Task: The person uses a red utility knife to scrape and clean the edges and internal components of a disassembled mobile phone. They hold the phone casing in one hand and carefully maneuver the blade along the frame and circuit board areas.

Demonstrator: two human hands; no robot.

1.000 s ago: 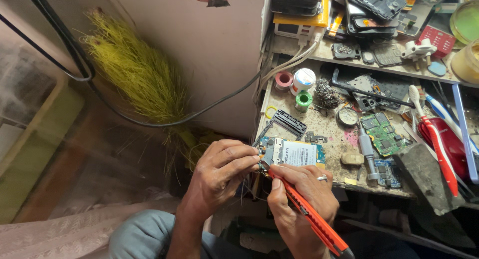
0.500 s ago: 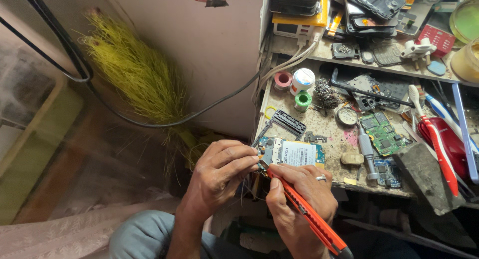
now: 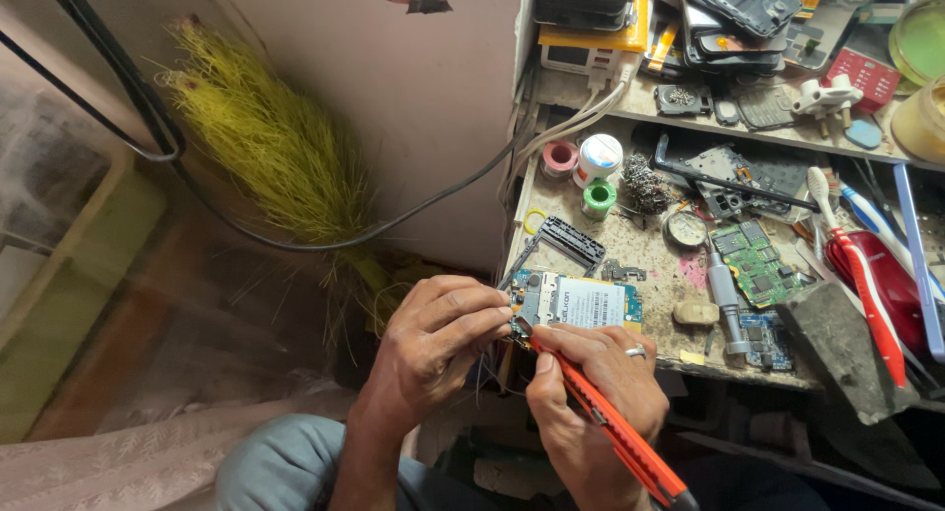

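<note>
Board (image 3: 576, 301) at the near left corner of the surface (image 3: 650, 250), overhanging its edge slightly so both hands can close on it from below. The left hand (image 3: 438, 339) pinches the board's left end, fingers (image 3: 482, 314) curled tight against it, which steadies the board against sideways push. The right hand (image 3: 600, 383) is wrapped shut around an orange knife (image 3: 610, 422), held like a pen with the thumb pressed near the front; the tip meets the board's lower left corner, just beside the left fingertips, so force and support act at one spot. Whether a blade is extended cannot be told. A ring (image 3: 637, 351) shows on the right hand. Farther back lie a green board (image 3: 753, 260), solder spools (image 3: 598, 181), a toothbrush (image 3: 856, 275) and stacked phones (image 3: 728, 14) on the shelf; a broom (image 3: 271, 152) leans on the wall at left, cables (image 3: 443, 191) trailing past it.
</note>
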